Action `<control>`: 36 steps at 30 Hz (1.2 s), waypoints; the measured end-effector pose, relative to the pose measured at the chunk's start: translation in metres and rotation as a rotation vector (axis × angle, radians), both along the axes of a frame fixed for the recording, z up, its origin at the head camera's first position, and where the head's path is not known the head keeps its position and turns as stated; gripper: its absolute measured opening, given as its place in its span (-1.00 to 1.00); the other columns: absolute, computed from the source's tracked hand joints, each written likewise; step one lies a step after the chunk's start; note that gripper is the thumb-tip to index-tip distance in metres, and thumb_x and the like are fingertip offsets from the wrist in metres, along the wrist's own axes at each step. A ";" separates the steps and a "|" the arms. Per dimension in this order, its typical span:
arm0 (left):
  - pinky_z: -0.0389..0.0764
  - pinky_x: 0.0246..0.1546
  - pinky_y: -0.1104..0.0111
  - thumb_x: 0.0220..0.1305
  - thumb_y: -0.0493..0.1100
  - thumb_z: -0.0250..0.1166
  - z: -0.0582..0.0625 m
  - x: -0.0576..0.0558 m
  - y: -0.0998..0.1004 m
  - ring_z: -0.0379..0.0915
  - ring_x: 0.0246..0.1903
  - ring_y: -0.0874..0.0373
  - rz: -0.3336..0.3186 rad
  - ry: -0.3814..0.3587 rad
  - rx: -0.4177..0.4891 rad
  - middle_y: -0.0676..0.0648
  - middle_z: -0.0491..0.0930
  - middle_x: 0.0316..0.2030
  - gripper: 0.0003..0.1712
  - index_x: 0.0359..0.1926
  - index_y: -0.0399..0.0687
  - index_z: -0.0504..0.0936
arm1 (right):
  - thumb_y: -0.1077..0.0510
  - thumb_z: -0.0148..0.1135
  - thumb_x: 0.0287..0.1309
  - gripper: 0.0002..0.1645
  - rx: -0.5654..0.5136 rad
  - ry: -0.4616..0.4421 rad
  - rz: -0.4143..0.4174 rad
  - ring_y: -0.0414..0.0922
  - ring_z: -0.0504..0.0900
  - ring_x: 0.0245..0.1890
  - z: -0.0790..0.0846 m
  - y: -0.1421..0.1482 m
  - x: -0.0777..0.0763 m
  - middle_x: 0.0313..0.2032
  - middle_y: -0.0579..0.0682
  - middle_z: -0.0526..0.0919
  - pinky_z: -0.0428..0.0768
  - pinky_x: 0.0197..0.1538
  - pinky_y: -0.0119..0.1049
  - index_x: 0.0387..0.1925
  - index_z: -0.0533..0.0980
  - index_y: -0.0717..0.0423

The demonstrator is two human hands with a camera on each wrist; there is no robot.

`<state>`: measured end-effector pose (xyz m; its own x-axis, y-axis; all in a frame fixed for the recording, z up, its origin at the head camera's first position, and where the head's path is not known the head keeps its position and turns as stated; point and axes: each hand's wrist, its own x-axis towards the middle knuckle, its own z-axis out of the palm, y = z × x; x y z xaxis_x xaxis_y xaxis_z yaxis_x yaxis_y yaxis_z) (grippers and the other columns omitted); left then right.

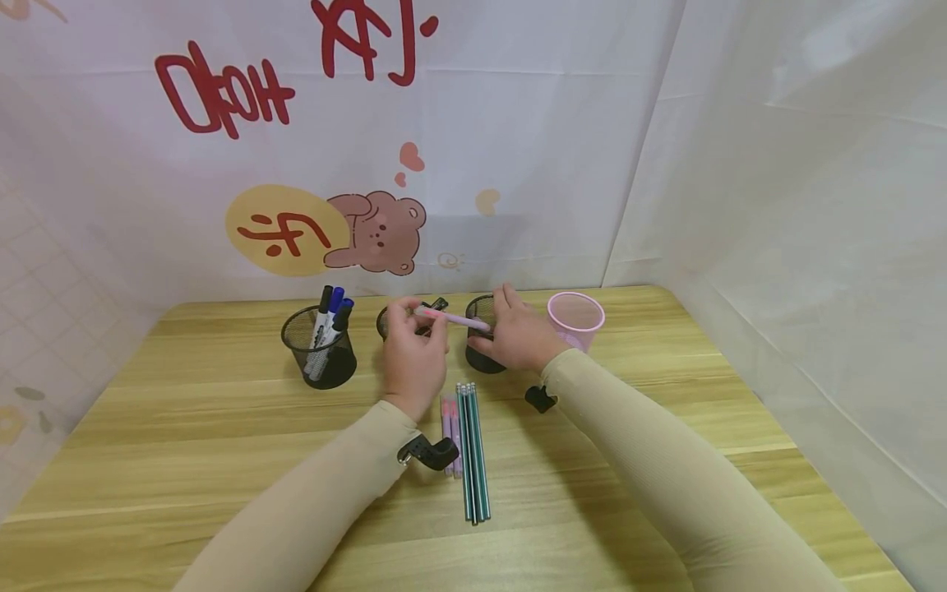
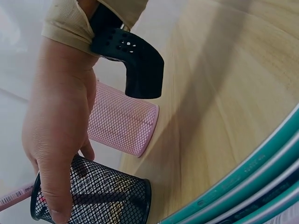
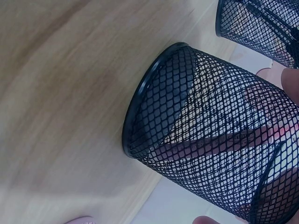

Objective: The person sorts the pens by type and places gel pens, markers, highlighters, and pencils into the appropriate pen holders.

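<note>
My left hand (image 1: 414, 353) pinches a pink pen (image 1: 462, 320) between thumb and fingers. The pen slants toward the mouth of a black mesh pen cup (image 1: 484, 358), its far end overlapping the rim. Around that cup curls my right hand (image 1: 521, 335), its thumb (image 2: 56, 200) along the mesh near the rim in the left wrist view. Through the mesh a purple-pink pen shape (image 3: 210, 144) shows in the right wrist view. Below the hands lie two pink pens (image 1: 451, 427) beside several green pencils (image 1: 473, 456), side by side on the table.
At left stands a black mesh cup (image 1: 325, 366) of markers. Behind my left hand is another black cup (image 1: 381, 323) with dark pens (image 1: 440, 305). A pink mesh cup (image 1: 577, 319) stands right of my right hand. White printed cloth (image 1: 518, 123) hangs behind the table.
</note>
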<state>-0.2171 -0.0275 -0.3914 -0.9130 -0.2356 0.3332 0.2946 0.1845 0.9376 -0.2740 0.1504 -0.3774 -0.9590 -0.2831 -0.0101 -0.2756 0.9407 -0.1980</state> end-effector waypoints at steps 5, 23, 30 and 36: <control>0.51 -0.45 0.44 0.50 -0.15 0.30 -0.002 -0.001 0.002 0.54 -0.51 0.16 0.020 0.009 -0.063 -0.10 0.75 -0.15 -0.55 0.26 -0.12 0.35 | -0.44 0.24 0.32 0.31 -0.009 0.001 0.000 0.33 0.26 0.56 0.000 0.000 0.000 0.66 0.34 -0.06 0.39 0.52 0.13 0.66 -0.09 0.29; 0.53 -0.47 0.31 0.51 -0.06 0.29 -0.007 0.001 0.008 0.60 -0.54 0.15 0.041 0.029 -0.200 -0.11 0.81 -0.01 -0.60 0.24 -0.04 0.46 | -0.46 0.21 0.33 0.34 0.005 0.015 0.014 0.30 0.33 0.53 0.000 0.001 -0.001 0.66 0.35 -0.06 0.46 0.48 0.09 0.66 -0.14 0.31; 0.49 -0.56 0.35 0.54 -0.08 0.25 -0.008 0.003 0.009 0.53 -0.58 0.19 0.000 0.018 -0.206 -0.11 0.80 0.02 -0.65 0.23 -0.04 0.48 | -0.44 0.22 0.33 0.32 0.000 0.023 0.018 0.32 0.34 0.52 0.000 0.001 0.000 0.65 0.36 -0.05 0.47 0.47 0.10 0.65 -0.13 0.33; 0.52 -0.55 0.35 0.54 -0.08 0.23 -0.010 0.002 0.011 0.62 -0.52 0.18 -0.009 0.011 -0.235 -0.11 0.80 0.05 -0.64 0.24 -0.07 0.51 | -0.41 0.24 0.34 0.32 -0.009 0.030 0.034 0.33 0.36 0.51 0.000 0.001 0.001 0.64 0.38 -0.03 0.49 0.45 0.10 0.65 -0.13 0.36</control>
<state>-0.2152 -0.0167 -0.4018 -0.9107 -0.1423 0.3878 0.3070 0.3949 0.8659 -0.2735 0.1515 -0.3776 -0.9486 -0.3157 0.0216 -0.3136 0.9287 -0.1977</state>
